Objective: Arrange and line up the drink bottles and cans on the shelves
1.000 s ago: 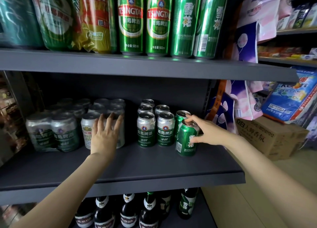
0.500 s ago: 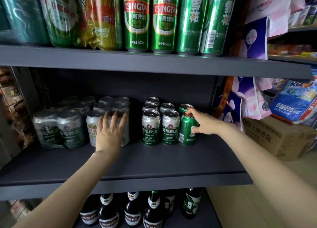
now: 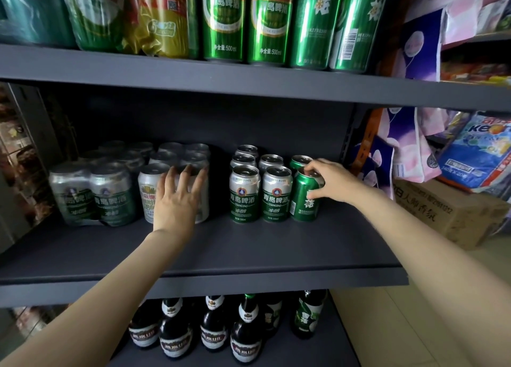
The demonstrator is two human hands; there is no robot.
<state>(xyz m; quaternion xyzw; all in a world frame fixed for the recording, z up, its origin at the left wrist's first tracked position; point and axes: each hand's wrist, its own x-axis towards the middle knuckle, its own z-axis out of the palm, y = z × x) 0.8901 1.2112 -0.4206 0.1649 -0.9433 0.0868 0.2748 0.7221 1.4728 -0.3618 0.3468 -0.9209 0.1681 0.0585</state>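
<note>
**Both hands at the cans on the middle shelf**

Dark bottles (image 3: 213, 330) stand on the bottom shelf. On the middle shelf (image 3: 221, 253), the left hand (image 3: 177, 200) lies with fingers spread against a wrapped can pack (image 3: 177, 181). The right hand (image 3: 331, 181) grips the green can (image 3: 305, 200), touching the silver-topped cans (image 3: 260, 192). Tall cans (image 3: 249, 21) stand above.

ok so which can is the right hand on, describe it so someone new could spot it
Look at the middle shelf, at the loose short cans right of the plastic-wrapped packs. The right hand grips the front can at that cluster's right end. It is green all over, unlike the silver-topped Tsingtao cans beside it.
</note>
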